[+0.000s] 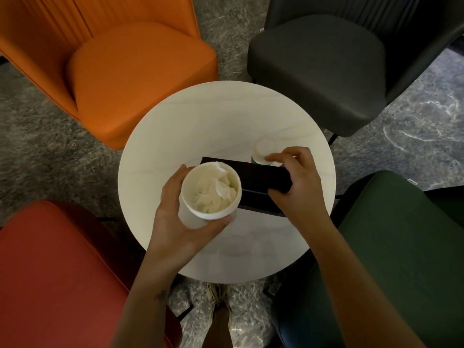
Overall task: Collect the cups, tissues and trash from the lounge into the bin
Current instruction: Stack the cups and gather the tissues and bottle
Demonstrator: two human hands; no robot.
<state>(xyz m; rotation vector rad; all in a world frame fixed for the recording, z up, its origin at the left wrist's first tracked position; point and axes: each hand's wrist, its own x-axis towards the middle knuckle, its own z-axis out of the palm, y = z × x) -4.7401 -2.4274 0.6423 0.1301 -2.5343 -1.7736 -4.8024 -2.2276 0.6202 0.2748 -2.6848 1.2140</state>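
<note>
**A:** Where do things stand?

**B:** The left hand (175, 217) has its fingers (173, 179) wrapped round a white cup (190, 214), held upright just above the round surface (200, 121). The cup is stuffed with crumpled tissues (216, 194). The right hand (296, 182) reaches over a black box (261, 177) to a second cup (261, 150) that stands on the far side of it.

**A:** Has the right hand got hold of that one?

**B:** I can't tell. Its fingers are bent and the tips are at the cup's near edge, where something white shows, but whether they pinch it or only touch it isn't clear.

**A:** So how would you finish the pickup?

**B:** I'd get the fingers round the cup's wall, not just its rim, because a paper cup buckles if it is pinched at the top. Then I'd lift it straight up to clear the box before drawing it back. It may have liquid in it, so keep it level. The full cup should stay upright too, or the tissues will spill.

**A:** And the bin?

**B:** It's not in view.
</note>
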